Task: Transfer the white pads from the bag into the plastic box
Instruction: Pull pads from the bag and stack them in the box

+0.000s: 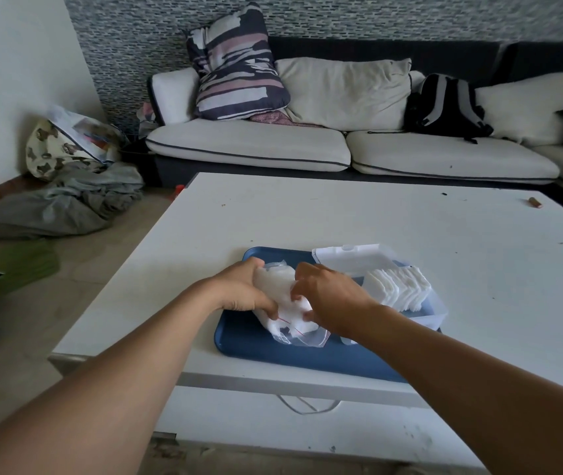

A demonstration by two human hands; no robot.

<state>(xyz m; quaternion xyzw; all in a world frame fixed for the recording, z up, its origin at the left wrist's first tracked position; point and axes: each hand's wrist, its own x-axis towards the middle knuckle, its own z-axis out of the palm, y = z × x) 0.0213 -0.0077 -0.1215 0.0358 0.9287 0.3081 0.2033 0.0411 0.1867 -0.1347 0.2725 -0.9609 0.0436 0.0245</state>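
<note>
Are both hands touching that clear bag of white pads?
Touching. The head view shows the left hand gripping the bag from its left side, and the right hand has its fingers curled onto it from the right.

I am sitting in a home living room, facing a cushioned sofa (341,145) at twelve o'clock beyond a white coffee table (376,221).

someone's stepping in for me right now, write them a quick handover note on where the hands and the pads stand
Left hand grips the clear bag on its left side; right hand pinches it from the right.
The bag lies on the blue tray, with white pads inside.
Done: a row of pads stands in the open plastic box on the tray's right.
Left: move the bag's remaining pads into the box.
</note>
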